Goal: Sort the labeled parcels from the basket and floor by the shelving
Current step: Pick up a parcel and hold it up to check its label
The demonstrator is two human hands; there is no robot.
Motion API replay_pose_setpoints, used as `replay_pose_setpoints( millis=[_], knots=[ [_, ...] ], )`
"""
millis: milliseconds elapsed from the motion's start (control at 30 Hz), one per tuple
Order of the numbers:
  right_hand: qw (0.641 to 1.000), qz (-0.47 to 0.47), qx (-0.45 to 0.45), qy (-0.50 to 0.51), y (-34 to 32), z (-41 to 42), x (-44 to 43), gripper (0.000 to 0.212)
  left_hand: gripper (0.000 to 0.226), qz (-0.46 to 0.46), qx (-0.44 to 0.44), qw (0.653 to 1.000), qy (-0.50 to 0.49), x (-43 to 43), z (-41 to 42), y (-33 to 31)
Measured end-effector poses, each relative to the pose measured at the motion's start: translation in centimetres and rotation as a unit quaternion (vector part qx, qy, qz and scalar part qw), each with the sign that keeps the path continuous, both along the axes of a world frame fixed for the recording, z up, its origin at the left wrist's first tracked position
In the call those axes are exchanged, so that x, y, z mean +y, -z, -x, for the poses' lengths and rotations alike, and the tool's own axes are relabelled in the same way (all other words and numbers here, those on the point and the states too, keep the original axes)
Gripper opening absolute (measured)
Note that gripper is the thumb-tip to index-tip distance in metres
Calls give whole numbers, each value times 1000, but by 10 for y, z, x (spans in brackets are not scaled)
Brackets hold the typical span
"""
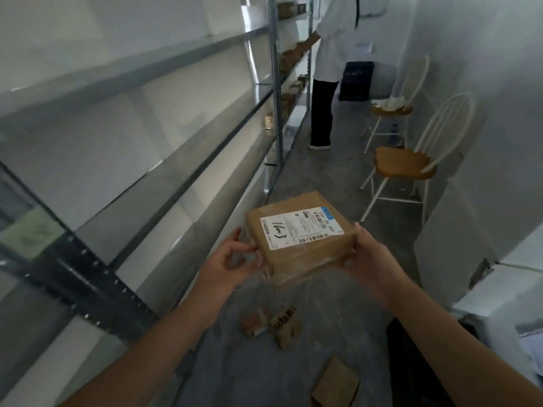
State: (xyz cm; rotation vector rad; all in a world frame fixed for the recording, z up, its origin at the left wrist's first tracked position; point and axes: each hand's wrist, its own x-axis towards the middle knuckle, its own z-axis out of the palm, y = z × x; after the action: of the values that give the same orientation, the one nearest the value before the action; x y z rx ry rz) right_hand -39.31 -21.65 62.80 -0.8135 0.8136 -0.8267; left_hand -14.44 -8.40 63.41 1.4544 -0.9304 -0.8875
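A brown cardboard parcel (305, 251) with a white shipping label on top, marked with black handwriting, is held in the air before me. My right hand (370, 254) grips its right side, thumb on the top edge and fingers curled under. My left hand (229, 259) touches the parcel's left corner with its fingertips, fingers loosely curled. On the floor below lie two small parcels (273, 323) and a flat brown parcel (336, 383). The grey metal shelving (164, 160) runs along my left.
Another person in a white top (332, 42) stands at the far shelving, which holds small boxes. Two white chairs with wooden seats (402, 163) stand along the right wall. A dark crate (355, 80) sits at the far end. The aisle is narrow.
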Motion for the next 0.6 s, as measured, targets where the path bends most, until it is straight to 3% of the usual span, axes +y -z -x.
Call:
replay_pose_setpoints(
  millis=[200,333,400,500,600],
  knots=[
    [997,5,-22,-72,-28,-64,24,48,104,3,-11,998,-66,73,-29,-2],
    [989,18,-47,-138,-56,-105,57,50,129,1,-47,993,-105,128,-41,-10],
    [982,20,-71,-171,-67,-125,82,47,128,29,-43,992,-119,162,-41,-10],
    [970,51,-79,-223,-72,-157,137,46,99,61,-63,975,-205,228,-32,-13],
    [952,78,-17,-294,-65,-193,218,56,79,33,-42,946,-320,299,-24,-18]
  ],
)
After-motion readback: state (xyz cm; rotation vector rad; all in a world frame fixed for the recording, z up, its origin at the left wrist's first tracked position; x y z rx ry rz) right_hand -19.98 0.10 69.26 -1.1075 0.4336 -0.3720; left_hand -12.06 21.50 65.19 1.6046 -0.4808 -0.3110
